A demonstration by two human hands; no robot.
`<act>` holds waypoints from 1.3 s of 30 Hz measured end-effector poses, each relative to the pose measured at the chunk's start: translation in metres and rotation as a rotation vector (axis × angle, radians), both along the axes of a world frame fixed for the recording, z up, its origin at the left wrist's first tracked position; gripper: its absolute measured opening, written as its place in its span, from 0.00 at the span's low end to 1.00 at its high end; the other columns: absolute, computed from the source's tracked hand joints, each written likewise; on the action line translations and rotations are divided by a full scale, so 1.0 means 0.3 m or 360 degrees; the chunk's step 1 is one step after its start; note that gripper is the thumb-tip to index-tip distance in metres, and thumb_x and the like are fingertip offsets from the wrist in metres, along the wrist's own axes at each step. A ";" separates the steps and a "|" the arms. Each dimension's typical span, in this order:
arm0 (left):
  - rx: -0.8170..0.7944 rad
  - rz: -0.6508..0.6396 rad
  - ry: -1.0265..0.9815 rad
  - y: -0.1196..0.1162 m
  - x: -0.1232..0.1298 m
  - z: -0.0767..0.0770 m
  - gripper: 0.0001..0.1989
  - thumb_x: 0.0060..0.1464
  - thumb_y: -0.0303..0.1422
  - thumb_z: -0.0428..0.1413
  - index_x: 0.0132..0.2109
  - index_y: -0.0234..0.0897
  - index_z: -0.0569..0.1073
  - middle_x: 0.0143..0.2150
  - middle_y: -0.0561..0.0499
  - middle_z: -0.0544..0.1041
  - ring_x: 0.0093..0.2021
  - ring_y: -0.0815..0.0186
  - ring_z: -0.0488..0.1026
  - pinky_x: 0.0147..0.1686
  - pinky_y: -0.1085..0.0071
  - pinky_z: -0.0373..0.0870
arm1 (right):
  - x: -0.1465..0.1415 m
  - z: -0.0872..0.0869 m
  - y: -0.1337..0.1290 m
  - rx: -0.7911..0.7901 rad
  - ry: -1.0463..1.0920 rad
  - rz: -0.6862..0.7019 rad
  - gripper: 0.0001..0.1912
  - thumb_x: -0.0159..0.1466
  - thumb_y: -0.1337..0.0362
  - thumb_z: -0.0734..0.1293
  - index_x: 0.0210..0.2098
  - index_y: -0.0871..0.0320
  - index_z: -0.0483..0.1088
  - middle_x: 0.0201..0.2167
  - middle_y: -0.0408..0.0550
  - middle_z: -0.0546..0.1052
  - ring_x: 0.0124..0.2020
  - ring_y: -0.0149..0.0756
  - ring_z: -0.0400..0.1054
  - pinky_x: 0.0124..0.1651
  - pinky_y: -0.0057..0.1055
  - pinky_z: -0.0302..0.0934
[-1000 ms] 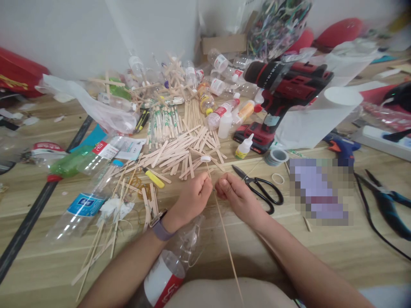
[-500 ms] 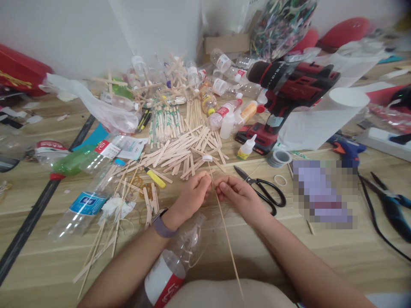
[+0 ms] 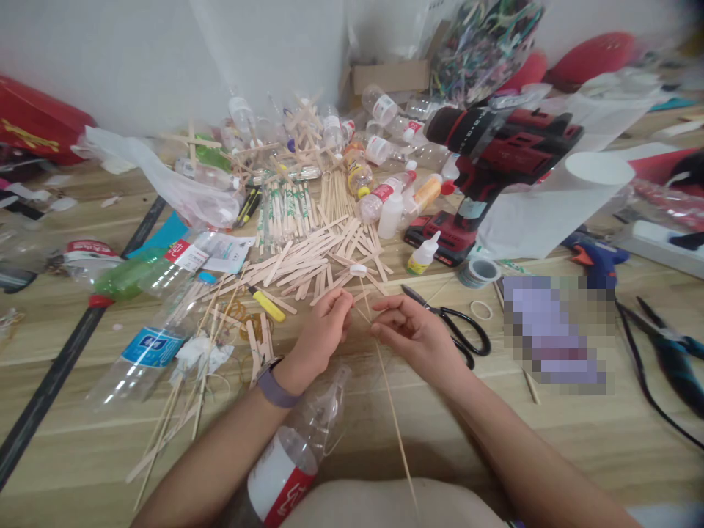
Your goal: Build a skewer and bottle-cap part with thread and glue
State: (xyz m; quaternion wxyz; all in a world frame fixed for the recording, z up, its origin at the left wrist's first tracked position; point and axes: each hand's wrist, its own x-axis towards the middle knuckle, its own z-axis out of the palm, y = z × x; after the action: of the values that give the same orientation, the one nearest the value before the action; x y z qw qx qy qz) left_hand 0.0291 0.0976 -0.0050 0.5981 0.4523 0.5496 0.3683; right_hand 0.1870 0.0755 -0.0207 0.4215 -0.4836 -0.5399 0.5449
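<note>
Running between the hands: slender stick (image 3: 394, 423), long axis from near white cap (image 3: 358, 270) toward the viewer
Left hand (image 3: 323, 328): grip curled, contents hidden
Right hand (image 3: 413, 336): nearer the stick, grip slightly parted, contact unclear

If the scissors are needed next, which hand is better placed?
Probably the right hand: it is right beside the black-handled scissors, while the left hand is farther off, left of the thin stick.

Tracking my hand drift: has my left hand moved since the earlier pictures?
Yes: your left hand has shifted slightly leftward, closer to the yellow-handled tool.
</note>
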 end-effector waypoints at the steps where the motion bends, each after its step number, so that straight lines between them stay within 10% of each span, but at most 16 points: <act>1: 0.0016 -0.0001 0.0013 0.000 -0.001 -0.004 0.10 0.58 0.37 0.48 0.29 0.40 0.62 0.22 0.59 0.55 0.21 0.71 0.53 0.19 0.74 0.49 | 0.001 0.001 0.000 0.0043 -0.0070 0.0017 0.13 0.58 0.59 0.70 0.40 0.54 0.68 0.25 0.41 0.76 0.24 0.32 0.67 0.28 0.29 0.58; 13: 0.0883 -0.0339 0.0527 -0.019 -0.018 0.013 0.12 0.63 0.34 0.49 0.30 0.39 0.67 0.36 0.51 0.66 0.39 0.65 0.65 0.42 0.69 0.61 | -0.025 0.023 0.000 0.0214 -0.0426 -0.0039 0.09 0.60 0.64 0.65 0.39 0.56 0.75 0.20 0.39 0.71 0.21 0.31 0.61 0.27 0.28 0.55; 39: 0.0361 -0.0286 0.0588 -0.012 -0.008 0.028 0.07 0.56 0.33 0.54 0.35 0.36 0.75 0.31 0.53 0.78 0.32 0.66 0.72 0.33 0.72 0.65 | -0.024 -0.017 0.015 -0.0214 0.0187 -0.0210 0.19 0.53 0.52 0.73 0.37 0.57 0.71 0.23 0.42 0.75 0.25 0.32 0.67 0.29 0.29 0.59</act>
State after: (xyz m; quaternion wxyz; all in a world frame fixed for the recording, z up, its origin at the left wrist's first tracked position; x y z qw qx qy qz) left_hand 0.0269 0.0940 0.0033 0.4631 0.6234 0.5623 0.2840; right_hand 0.1798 0.0800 -0.0256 0.4541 -0.5125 -0.4433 0.5784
